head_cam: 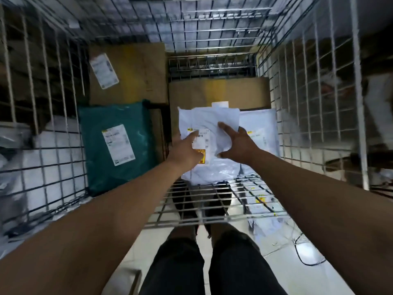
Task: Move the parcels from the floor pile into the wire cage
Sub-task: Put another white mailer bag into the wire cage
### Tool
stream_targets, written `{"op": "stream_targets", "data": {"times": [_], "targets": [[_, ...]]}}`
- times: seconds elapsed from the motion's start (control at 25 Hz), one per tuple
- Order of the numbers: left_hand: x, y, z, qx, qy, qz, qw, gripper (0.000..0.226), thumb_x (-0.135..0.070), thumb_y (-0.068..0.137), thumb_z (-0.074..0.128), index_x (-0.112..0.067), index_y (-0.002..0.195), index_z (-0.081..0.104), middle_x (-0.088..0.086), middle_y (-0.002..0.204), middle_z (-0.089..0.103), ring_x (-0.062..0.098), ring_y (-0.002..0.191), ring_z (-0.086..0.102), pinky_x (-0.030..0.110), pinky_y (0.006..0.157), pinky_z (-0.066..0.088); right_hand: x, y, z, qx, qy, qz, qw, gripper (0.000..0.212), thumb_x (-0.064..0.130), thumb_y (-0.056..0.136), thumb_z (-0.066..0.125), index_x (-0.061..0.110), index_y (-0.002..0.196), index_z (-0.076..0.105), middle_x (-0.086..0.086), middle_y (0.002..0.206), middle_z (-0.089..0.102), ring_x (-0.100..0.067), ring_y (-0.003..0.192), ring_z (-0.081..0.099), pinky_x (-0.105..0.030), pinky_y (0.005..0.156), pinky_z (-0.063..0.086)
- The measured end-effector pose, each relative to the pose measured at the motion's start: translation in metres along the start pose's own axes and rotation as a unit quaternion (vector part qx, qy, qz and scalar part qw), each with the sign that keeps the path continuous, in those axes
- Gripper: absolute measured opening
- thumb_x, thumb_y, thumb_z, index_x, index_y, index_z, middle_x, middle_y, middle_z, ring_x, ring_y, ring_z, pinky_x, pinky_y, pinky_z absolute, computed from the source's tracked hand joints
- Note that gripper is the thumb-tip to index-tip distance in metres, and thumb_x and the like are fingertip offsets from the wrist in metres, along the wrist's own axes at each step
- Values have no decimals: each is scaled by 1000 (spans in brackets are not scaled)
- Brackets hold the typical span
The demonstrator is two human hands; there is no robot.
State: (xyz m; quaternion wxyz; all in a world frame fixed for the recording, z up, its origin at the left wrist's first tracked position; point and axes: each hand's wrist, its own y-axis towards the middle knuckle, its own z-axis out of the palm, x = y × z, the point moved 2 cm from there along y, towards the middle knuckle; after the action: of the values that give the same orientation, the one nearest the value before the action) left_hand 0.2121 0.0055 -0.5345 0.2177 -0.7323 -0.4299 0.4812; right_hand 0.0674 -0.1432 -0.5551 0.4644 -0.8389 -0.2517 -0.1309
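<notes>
I look down into the wire cage (pixel 212 220) over its low front panel. A white plastic parcel (pixel 202 118) with a printed label lies inside, partly on a brown cardboard box (pixel 219 90). My left hand (pixel 185 150) reaches in with straight fingers touching the label. My right hand (pixel 240 145) is spread over the parcel's right side, forefinger and thumb apart on the crumpled plastic. A second white parcel (pixel 261 128) lies just right of it. A green parcel (pixel 119 145) leans at the left.
Another cardboard box (pixel 131 71) with a label stands at the back left of the cage. Mesh walls rise on the left, right and far sides. White parcels (pixel 263 209) lie on the tiled floor at the right, near a black cable (pixel 306 258). My legs stand at the cage's front.
</notes>
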Motion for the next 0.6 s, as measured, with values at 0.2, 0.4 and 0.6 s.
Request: {"op": "stream_targets", "data": {"times": [0.2,0.4,0.6], "targets": [[31,67,37,38,1,-36,999,83,-23,89,72,-35,160,31,13,159,20,27,140,41,26,107,44,-43,69,33,14,40,23,999,112,62,60,84,37,157,33,-14,154,40,-31,144,38,-41,118,34],[53,92,66,27,6,-67,997,88,-23,86,77,-30,161,30,15,158,22,27,142,37,26,110,41,-70,89,56,13,30,43,999,110,61,59,82,38,155,35,-16,151,43,-33,142,41,-44,116,38],[46,89,76,65,80,-47,994,98,-15,85,71,-38,163,17,19,162,15,31,122,58,33,91,56,-79,83,56,-43,-71,45,996,97,48,76,82,38,157,29,-20,152,23,-41,144,26,-42,119,25]]}}
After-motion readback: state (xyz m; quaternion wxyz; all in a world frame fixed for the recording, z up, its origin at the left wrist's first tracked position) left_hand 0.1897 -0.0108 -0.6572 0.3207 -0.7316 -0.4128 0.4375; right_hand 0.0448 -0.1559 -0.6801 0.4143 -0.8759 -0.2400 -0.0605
